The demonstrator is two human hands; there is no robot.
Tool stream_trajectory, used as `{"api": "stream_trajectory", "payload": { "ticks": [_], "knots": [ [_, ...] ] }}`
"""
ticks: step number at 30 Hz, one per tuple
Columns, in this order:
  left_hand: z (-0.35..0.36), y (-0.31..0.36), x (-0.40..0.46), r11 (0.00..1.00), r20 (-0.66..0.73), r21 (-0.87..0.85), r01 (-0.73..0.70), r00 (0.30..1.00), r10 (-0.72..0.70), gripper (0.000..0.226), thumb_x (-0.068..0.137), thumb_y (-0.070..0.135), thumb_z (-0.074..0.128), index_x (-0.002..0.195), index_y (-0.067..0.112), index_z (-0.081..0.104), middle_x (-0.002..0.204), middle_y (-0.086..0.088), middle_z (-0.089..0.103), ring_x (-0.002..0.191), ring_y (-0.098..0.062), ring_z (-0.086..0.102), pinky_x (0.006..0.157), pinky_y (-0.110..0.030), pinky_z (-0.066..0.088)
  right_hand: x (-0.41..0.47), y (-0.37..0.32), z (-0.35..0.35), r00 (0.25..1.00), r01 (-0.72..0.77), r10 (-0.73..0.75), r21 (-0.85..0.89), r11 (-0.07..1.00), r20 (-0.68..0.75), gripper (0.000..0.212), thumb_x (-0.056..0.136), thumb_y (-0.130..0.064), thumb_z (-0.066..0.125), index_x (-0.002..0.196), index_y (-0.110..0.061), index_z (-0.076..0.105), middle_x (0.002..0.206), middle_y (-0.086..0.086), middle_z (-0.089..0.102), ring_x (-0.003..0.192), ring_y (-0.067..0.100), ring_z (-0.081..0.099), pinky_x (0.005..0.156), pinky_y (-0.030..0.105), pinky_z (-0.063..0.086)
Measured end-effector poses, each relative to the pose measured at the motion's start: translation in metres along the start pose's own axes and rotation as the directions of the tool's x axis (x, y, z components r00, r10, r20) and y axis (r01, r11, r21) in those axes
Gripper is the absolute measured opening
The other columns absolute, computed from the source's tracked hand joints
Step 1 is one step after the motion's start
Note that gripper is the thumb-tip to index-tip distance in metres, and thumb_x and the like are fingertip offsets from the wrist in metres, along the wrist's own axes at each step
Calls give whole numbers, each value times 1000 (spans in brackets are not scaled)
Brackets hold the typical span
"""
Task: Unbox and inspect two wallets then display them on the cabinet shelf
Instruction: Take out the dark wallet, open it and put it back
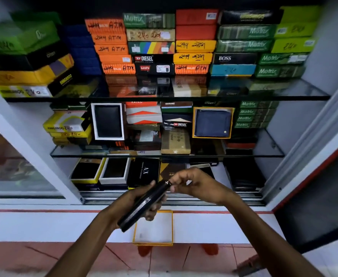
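A black zip wallet (144,206) lies slanted in my left hand (132,202), which grips it from below in front of the cabinet. My right hand (192,182) pinches the metal zipper pull at the wallet's upper end. An empty yellow-rimmed box (154,228) with a white inside rests on the white ledge under my hands. On the middle glass shelf stand a blue wallet (213,123) in a yellow-framed box and a black wallet (108,121) in a white-framed box, both upright and facing out.
The top glass shelf (312,90) carries stacks of orange, green, yellow and black wallet boxes. The bottom shelf holds open boxes and dark boxes, including a black AX box (144,172). A sliding glass door (14,156) is at left. Red tiled floor lies below.
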State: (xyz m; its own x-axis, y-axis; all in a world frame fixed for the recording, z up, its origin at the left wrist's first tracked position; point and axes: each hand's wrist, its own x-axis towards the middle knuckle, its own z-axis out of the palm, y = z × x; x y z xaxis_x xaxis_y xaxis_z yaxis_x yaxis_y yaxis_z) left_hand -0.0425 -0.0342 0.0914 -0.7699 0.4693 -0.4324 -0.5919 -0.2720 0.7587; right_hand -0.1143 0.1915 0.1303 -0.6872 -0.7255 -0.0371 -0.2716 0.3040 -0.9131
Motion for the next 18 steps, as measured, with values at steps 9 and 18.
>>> {"api": "stream_trajectory", "payload": {
  "ticks": [9,18],
  "knots": [
    [-6,9,11,971,113,-226,71,993,-47,33,94,28,55,101,-4,62,68,-8,61,49,-15,54,51,-25,41,-27,-53,-15,979,70,-102,-178,981,-179,13,83,-28,75,86,-16,78,71,-8,72,61,-6,60,55,6,39],
    [34,27,21,997,-344,-83,8,938,-36,39,93,46,49,90,12,67,70,-4,55,49,-14,46,50,-24,39,-35,-71,-27,923,48,-145,-269,962,-356,10,86,-28,72,85,-19,76,63,-14,64,56,-5,57,53,5,38]
  ]
}}
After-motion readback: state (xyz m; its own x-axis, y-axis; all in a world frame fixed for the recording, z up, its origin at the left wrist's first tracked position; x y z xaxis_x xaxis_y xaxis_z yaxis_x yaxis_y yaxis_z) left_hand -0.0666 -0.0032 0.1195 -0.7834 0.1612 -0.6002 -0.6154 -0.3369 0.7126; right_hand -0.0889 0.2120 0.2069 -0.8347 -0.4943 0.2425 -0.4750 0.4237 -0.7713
